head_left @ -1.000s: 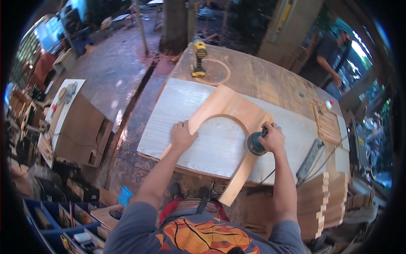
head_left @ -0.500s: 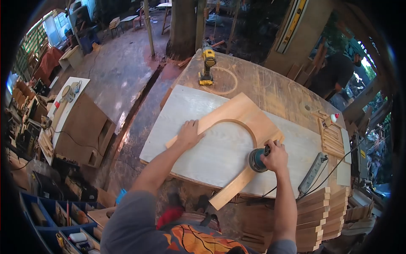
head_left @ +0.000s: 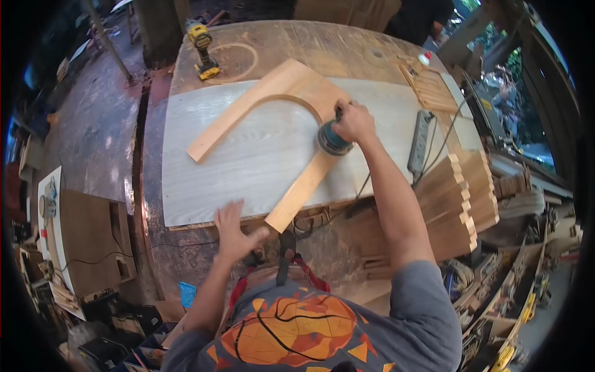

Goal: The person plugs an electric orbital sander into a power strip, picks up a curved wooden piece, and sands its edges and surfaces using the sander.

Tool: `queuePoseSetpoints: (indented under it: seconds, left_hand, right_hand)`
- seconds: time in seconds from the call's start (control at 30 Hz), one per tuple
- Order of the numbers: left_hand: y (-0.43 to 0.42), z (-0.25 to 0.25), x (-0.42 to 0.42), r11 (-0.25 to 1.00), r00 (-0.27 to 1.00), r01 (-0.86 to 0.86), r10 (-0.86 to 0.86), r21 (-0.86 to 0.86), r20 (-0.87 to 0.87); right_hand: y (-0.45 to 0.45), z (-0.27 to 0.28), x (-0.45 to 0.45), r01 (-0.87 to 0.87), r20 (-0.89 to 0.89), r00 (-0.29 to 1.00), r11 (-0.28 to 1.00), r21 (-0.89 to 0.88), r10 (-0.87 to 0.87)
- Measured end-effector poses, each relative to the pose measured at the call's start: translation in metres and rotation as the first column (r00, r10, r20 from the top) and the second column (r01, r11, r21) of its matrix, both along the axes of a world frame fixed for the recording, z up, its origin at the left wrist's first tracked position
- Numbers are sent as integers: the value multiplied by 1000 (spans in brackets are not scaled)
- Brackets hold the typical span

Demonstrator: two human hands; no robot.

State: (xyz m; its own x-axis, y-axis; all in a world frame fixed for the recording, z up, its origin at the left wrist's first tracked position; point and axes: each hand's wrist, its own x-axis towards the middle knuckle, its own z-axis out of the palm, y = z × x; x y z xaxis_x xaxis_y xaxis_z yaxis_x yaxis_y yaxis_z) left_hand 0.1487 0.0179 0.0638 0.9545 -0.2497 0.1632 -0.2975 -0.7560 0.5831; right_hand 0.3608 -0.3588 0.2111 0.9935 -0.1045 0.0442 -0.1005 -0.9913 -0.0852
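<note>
A U-shaped wooden piece lies on a pale grey board on top of the workbench. My right hand is wrapped round the top of a teal sander, whose base rests on the right arm of the wooden piece. Off the wood, my left hand is near the front edge of the bench, fingers spread and holding nothing. Its thumb is close to the lower end of the wooden piece's right arm.
A yellow drill stands on the workbench at the back left. On the right are a power strip with cords, a slatted wooden frame and stacked boards. A person is partly visible behind the bench.
My left hand has let go of the wooden piece's left arm and moved toward the bench's front edge. The camera view has shifted. The sander remains in my right hand.
</note>
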Motion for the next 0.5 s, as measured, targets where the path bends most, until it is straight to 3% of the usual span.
queuePoseSetpoints:
  seconds: [0.1, 0.27, 0.5]
  left_hand:
    - [-31, -2, -45, 999, 999, 3, -5, -39, -32]
    - [-81, -24, -16, 996, 998, -40, 44, -77, 47]
    - [-54, -40, -5, 982, 984, 44, -11, -185, 176]
  right_hand:
    - [10, 2, -13, 6, -8, 1000, 999, 33, -6]
    - [24, 1, -34, 5, -47, 999, 1000, 23, -4]
    - [79, -4, -79, -104, -86, 991, 995, 5, 104]
